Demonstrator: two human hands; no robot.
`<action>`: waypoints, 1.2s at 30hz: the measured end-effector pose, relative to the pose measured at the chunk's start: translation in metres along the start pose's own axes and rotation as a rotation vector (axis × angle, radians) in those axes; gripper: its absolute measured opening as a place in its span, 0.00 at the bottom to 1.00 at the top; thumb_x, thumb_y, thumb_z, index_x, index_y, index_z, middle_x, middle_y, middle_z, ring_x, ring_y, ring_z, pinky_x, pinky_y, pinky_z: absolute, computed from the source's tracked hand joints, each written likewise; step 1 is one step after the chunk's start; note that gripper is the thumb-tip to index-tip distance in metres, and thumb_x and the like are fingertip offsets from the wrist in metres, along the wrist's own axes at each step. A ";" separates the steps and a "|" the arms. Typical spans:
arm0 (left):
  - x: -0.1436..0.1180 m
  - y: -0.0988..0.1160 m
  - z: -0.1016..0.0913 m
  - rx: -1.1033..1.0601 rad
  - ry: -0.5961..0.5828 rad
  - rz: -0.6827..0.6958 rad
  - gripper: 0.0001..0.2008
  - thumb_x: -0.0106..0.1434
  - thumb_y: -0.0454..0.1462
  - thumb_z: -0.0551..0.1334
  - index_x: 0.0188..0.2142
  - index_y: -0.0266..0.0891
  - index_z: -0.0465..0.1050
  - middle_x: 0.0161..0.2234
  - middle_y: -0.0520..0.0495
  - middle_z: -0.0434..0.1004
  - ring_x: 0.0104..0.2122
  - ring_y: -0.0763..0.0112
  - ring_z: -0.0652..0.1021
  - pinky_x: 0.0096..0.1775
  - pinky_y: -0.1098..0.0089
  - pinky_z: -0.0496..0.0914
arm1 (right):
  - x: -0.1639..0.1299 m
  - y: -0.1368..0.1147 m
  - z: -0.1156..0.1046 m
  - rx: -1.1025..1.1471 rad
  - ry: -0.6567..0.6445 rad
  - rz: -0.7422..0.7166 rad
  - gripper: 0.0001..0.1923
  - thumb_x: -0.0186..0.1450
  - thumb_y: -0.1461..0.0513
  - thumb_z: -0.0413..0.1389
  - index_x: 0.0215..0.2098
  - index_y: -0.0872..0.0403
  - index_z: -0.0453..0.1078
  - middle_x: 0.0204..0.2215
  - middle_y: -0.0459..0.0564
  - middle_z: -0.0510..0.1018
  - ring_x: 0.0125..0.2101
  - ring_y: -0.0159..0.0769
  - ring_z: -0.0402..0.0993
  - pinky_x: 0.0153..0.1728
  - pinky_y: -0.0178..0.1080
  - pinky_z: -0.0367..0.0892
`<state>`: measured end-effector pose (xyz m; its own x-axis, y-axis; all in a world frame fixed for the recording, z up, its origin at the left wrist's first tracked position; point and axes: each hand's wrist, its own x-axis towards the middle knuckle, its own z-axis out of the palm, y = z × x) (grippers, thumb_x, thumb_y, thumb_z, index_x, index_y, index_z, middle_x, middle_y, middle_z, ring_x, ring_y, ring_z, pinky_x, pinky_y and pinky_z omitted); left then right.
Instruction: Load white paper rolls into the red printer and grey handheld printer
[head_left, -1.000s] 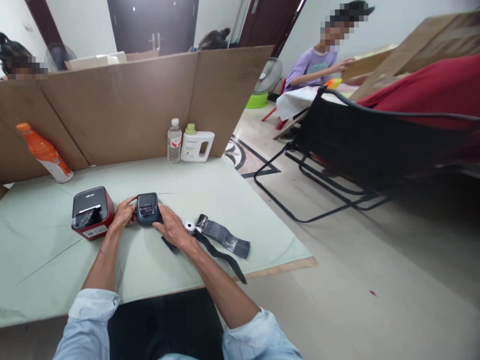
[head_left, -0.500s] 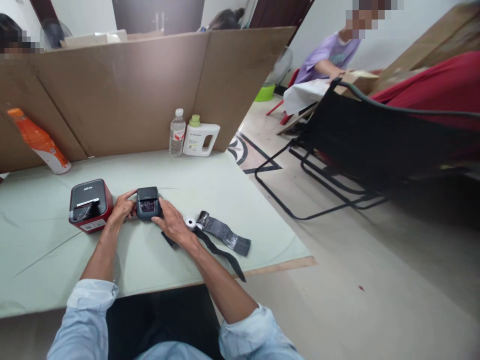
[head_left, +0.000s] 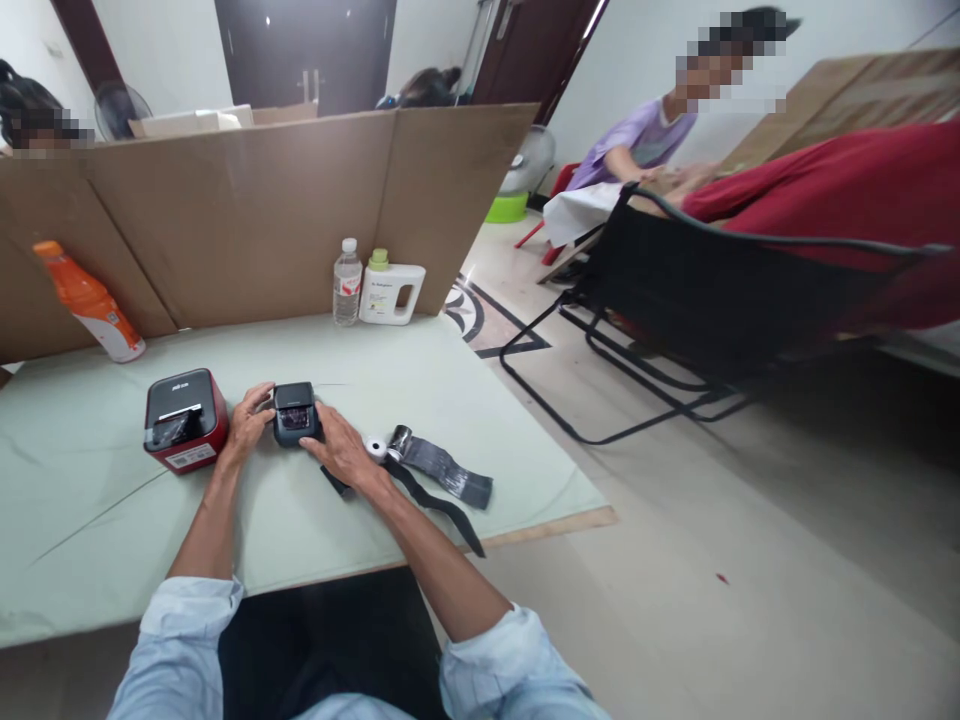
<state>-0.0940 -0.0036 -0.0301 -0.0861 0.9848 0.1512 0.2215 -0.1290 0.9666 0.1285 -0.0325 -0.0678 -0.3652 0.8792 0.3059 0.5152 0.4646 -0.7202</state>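
Pale green table, both hands' fingers closed around small black printer, left hand, right hand, orange-filled bottle behind.

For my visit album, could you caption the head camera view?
Both hands, left hand and right hand, grip a small dark printer on the pale green table, beside a red printer.

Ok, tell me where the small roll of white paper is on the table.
In the head view the white paper roll lies on the green table, just right of the right hand, touching the dark strap on its far side.
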 end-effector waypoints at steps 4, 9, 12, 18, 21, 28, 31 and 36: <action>0.006 0.001 -0.001 0.009 -0.070 0.060 0.28 0.53 0.38 0.65 0.54 0.37 0.81 0.62 0.39 0.75 0.60 0.54 0.75 0.65 0.57 0.67 | 0.000 -0.002 -0.002 -0.004 0.006 0.005 0.38 0.70 0.56 0.60 0.72 0.59 0.54 0.67 0.69 0.67 0.68 0.54 0.63 0.68 0.55 0.61; 0.007 0.005 0.003 0.042 0.003 0.024 0.27 0.60 0.47 0.66 0.56 0.38 0.79 0.59 0.39 0.77 0.53 0.57 0.78 0.50 0.63 0.76 | 0.000 -0.012 -0.010 0.029 -0.004 -0.013 0.33 0.69 0.57 0.61 0.69 0.57 0.60 0.60 0.64 0.73 0.60 0.52 0.71 0.62 0.52 0.67; 0.012 0.006 0.007 0.052 0.105 -0.016 0.26 0.62 0.52 0.64 0.52 0.38 0.79 0.49 0.41 0.81 0.44 0.62 0.80 0.40 0.68 0.76 | -0.001 -0.020 -0.016 0.038 -0.020 0.008 0.30 0.69 0.57 0.62 0.66 0.54 0.63 0.57 0.59 0.76 0.56 0.49 0.73 0.58 0.50 0.69; 0.020 0.003 0.014 0.068 0.208 -0.007 0.21 0.63 0.56 0.63 0.37 0.40 0.75 0.33 0.50 0.76 0.36 0.66 0.76 0.36 0.70 0.73 | -0.001 -0.029 -0.022 -0.034 -0.009 0.057 0.28 0.70 0.57 0.61 0.66 0.53 0.64 0.56 0.58 0.76 0.55 0.47 0.74 0.57 0.48 0.69; 0.018 0.003 0.013 0.045 0.191 -0.006 0.20 0.63 0.55 0.62 0.34 0.40 0.74 0.32 0.50 0.75 0.35 0.66 0.76 0.35 0.70 0.72 | 0.005 -0.035 -0.026 -0.103 0.013 0.018 0.27 0.72 0.58 0.59 0.67 0.52 0.63 0.59 0.58 0.74 0.57 0.45 0.72 0.59 0.47 0.69; 0.015 -0.001 0.006 -0.034 0.072 -0.012 0.19 0.54 0.45 0.66 0.43 0.39 0.81 0.41 0.45 0.83 0.41 0.61 0.80 0.40 0.66 0.75 | 0.028 -0.049 -0.033 -0.256 0.002 0.039 0.12 0.73 0.60 0.58 0.54 0.48 0.77 0.58 0.55 0.74 0.54 0.43 0.75 0.53 0.44 0.73; 0.017 -0.004 0.005 -0.053 0.042 0.021 0.23 0.48 0.38 0.66 0.46 0.39 0.82 0.44 0.44 0.84 0.43 0.61 0.81 0.46 0.64 0.75 | 0.035 -0.050 -0.035 -0.286 -0.010 0.047 0.11 0.74 0.61 0.58 0.52 0.47 0.78 0.55 0.54 0.76 0.51 0.42 0.77 0.51 0.43 0.74; 0.023 -0.011 0.010 -0.040 0.123 0.046 0.18 0.49 0.38 0.67 0.41 0.39 0.80 0.41 0.46 0.84 0.42 0.62 0.81 0.47 0.64 0.75 | 0.040 -0.047 -0.039 -0.290 -0.027 0.039 0.12 0.74 0.61 0.56 0.53 0.48 0.79 0.55 0.54 0.76 0.50 0.41 0.77 0.51 0.42 0.73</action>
<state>-0.0887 0.0215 -0.0391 -0.1957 0.9563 0.2171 0.1893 -0.1804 0.9652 0.1198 -0.0150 0.0026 -0.3596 0.8956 0.2619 0.7282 0.4448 -0.5214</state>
